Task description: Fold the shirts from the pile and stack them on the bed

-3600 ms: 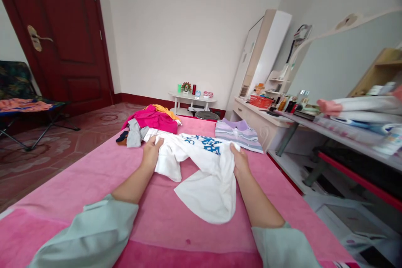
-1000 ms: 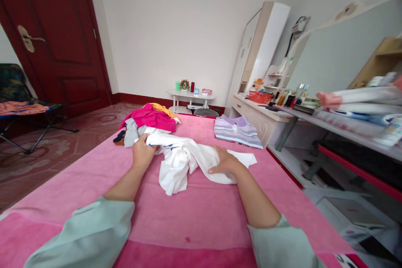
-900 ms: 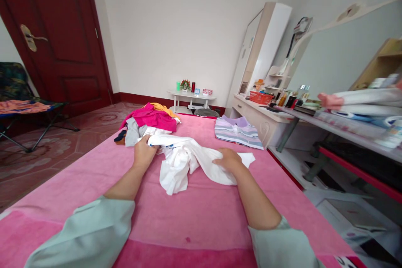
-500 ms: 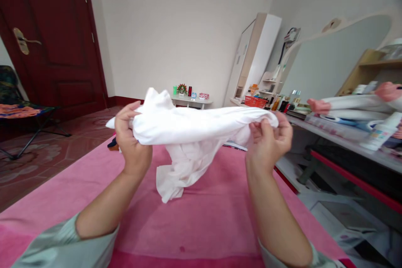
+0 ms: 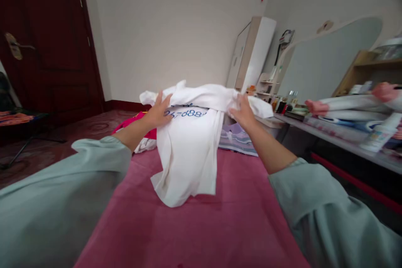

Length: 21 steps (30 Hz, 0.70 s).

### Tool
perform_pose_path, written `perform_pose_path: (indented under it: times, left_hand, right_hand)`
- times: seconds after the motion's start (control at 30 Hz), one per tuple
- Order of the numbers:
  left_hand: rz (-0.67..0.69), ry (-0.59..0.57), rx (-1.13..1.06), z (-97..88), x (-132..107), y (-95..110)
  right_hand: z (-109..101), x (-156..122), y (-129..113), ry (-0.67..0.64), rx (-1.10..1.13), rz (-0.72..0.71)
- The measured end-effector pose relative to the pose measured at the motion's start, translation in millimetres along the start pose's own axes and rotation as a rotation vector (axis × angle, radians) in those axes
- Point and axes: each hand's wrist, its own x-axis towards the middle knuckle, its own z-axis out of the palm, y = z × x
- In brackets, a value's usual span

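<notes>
A white T-shirt (image 5: 191, 150) with blue printed digits hangs in front of me, its upper part bunched across and its lower end lying on the pink cover. At the left of the bunched fabric, my left hand (image 5: 159, 112) is closed on the shirt, with the thumb on the near side. My right hand (image 5: 244, 113) grips it likewise at the right. White cloth sticks out past both hands. Some fingertips are hidden in the fabric. Part of the print is covered by the fold.
The pink cover (image 5: 194, 234) spreads below. Behind the shirt lie a red-pink garment (image 5: 151, 133) at left and a striped purple garment (image 5: 237, 139) at right. A dressing table (image 5: 339, 134) with a mirror (image 5: 339, 56) and bottles stands at right; a dark red door (image 5: 47, 42) is at left.
My hands have moved farther forward, with the shirt between them. Its lower part has dropped open and shows the blue digits. The garments behind have come into view.
</notes>
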Motion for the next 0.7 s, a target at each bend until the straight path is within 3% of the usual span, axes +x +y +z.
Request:
perform_pose_path:
  times: [0.03,0.07,0.13,0.27,0.33,0.43,0.57,0.7]
  left_hand:
    - [-0.123,-0.113,0.018,9.9,-2.4,-15.9]
    - [-0.159,-0.150,0.020,19.7,-10.8,-28.4]
    - [-0.147,-0.193,0.004,38.1,-42.3,-41.5]
    - [-0.015,-0.314,-0.054,62.5,-124.3,-32.1]
    - [0.084,-0.382,-0.074,66.9,-152.9,-22.2]
    - [0.167,-0.458,-0.020,68.7,-168.9,-12.6]
    - [0.206,-0.501,0.074,70.6,-161.0,-6.6]
    - [0.147,-0.484,0.000,76.0,-150.3,-5.6]
  right_hand:
    - [6.0,-4.2,14.8,-0.097,-0.077,0.120]
    - [11.6,-15.1,26.4,-0.171,-0.127,0.196]
    - [23.3,-52.9,40.7,-0.245,-0.131,0.214]
    - [50.6,-143.3,41.1,-0.392,0.033,0.242]
    - [63.0,-169.5,33.7,-0.474,0.054,0.224]
    - [76.9,-175.7,22.6,-0.564,-0.103,0.148]
    - [90.4,-158.4,14.4,-0.757,-0.409,0.010]
    - [105.7,-149.5,10.6,-0.904,-0.456,-0.171]
